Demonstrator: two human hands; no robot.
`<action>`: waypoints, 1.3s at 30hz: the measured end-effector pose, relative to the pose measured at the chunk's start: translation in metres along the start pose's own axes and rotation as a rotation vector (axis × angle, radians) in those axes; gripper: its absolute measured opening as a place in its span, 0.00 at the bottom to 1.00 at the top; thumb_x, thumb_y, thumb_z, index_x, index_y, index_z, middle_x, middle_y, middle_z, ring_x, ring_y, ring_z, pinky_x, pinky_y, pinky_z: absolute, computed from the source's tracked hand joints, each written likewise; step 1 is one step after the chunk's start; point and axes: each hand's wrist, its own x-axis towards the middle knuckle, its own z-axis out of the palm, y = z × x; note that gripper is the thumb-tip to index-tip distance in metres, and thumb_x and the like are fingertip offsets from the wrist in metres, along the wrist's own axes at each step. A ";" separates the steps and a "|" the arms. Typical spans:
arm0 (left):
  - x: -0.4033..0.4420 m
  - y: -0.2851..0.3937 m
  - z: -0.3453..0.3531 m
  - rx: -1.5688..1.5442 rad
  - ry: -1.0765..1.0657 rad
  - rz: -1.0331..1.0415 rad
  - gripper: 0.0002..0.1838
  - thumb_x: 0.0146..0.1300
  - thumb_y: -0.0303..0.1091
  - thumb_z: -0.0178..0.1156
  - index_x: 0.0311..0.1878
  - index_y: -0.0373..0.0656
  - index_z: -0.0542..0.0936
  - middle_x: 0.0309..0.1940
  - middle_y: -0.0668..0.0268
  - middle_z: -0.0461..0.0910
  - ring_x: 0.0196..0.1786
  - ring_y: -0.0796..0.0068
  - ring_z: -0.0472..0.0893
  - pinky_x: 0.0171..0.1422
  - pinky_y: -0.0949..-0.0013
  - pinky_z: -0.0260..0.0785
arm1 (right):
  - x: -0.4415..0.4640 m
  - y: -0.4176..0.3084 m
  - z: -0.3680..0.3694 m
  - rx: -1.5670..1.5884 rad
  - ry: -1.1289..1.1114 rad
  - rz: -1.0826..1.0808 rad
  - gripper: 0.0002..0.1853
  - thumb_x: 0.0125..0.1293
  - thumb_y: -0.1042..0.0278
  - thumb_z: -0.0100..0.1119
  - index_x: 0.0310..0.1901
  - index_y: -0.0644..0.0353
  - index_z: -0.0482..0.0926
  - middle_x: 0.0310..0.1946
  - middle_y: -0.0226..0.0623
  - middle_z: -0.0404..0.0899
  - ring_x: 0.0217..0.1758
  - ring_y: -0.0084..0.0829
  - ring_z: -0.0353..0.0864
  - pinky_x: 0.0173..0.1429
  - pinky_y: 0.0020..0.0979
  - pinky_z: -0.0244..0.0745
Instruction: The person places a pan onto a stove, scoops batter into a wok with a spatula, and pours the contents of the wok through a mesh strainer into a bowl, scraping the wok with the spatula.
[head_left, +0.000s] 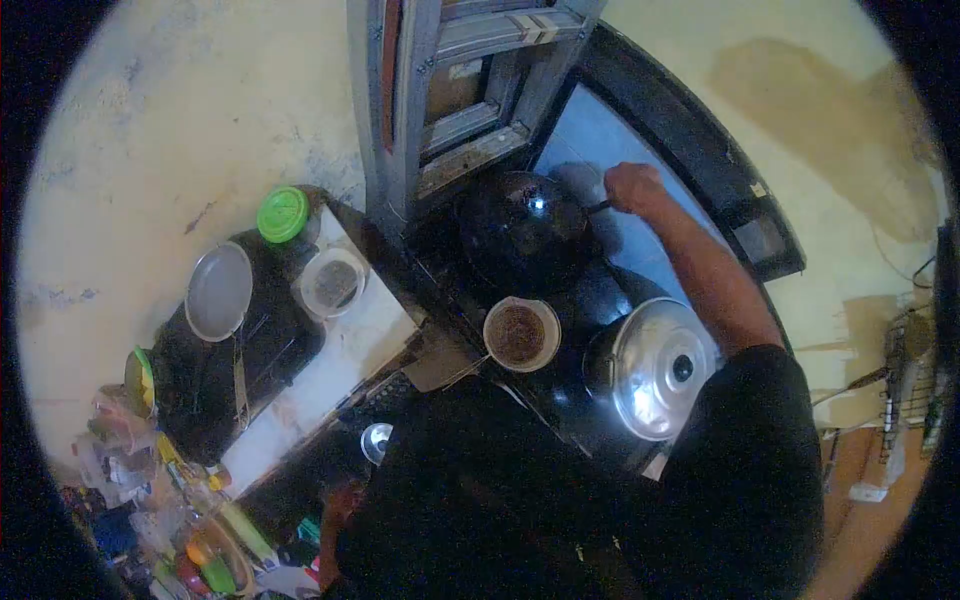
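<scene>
My right hand (632, 188) is closed around the dark handle of a black wok (520, 235), at the upper middle of the view. Just below the wok sits a small pot (521, 334) with brown contents. A larger pot with a shiny metal lid (662, 368) and a black knob stands under my right forearm. Low on the left, my left hand (345, 500) hangs in shadow beside my dark clothing; its fingers are too dark to make out. A small shiny metal round thing (376, 442) shows just above it.
On the left counter (300, 400) are a green-lidded container (283, 214), a clear bowl (333, 284) and a long-handled strainer (220, 291). Packets and vegetables crowd the lower left. A wooden window frame (470, 130) rises behind the wok. A wire rack (908, 375) hangs at the right.
</scene>
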 end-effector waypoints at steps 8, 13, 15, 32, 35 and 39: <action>0.004 0.009 -0.004 -0.303 -0.087 -0.210 0.23 0.66 0.47 0.49 0.61 0.47 0.70 0.49 0.58 0.76 0.46 0.54 0.77 0.53 0.48 0.68 | -0.005 0.031 -0.036 -0.166 0.069 -0.001 0.10 0.54 0.68 0.59 0.38 0.59 0.82 0.40 0.43 0.83 0.45 0.42 0.83 0.45 0.42 0.80; -0.014 -0.015 0.053 -0.179 -0.132 -0.191 0.26 0.66 0.50 0.48 0.63 0.50 0.68 0.54 0.59 0.74 0.51 0.52 0.75 0.59 0.41 0.63 | -0.003 0.032 -0.022 -0.161 0.053 -0.036 0.10 0.52 0.69 0.60 0.37 0.60 0.82 0.39 0.42 0.83 0.44 0.41 0.84 0.44 0.42 0.80; -0.016 -0.024 0.073 0.037 -0.146 -0.098 0.27 0.66 0.52 0.48 0.64 0.51 0.68 0.56 0.60 0.73 0.54 0.51 0.74 0.62 0.38 0.61 | -0.003 0.032 -0.020 -0.159 0.015 -0.042 0.10 0.51 0.70 0.60 0.37 0.60 0.82 0.38 0.42 0.84 0.44 0.41 0.84 0.44 0.43 0.80; -0.010 0.008 0.025 -0.221 -0.068 -0.260 0.25 0.62 0.49 0.54 0.59 0.49 0.72 0.53 0.60 0.75 0.47 0.57 0.75 0.50 0.45 0.65 | 0.015 0.032 0.003 0.033 0.009 -0.053 0.14 0.58 0.63 0.53 0.36 0.63 0.83 0.41 0.50 0.82 0.47 0.47 0.81 0.51 0.46 0.76; -0.014 0.010 0.030 -0.229 -0.081 -0.264 0.24 0.62 0.48 0.55 0.59 0.48 0.72 0.52 0.59 0.76 0.45 0.57 0.76 0.48 0.47 0.66 | 0.020 0.045 0.015 -0.004 -0.009 -0.050 0.14 0.59 0.62 0.52 0.37 0.62 0.83 0.41 0.49 0.82 0.48 0.48 0.81 0.52 0.46 0.76; -0.020 0.012 0.032 -0.251 -0.090 -0.274 0.23 0.62 0.48 0.55 0.58 0.47 0.73 0.51 0.59 0.76 0.42 0.58 0.76 0.46 0.49 0.67 | 0.026 0.040 0.035 0.053 -0.040 -0.020 0.14 0.57 0.63 0.53 0.38 0.60 0.83 0.41 0.49 0.82 0.47 0.49 0.81 0.52 0.46 0.76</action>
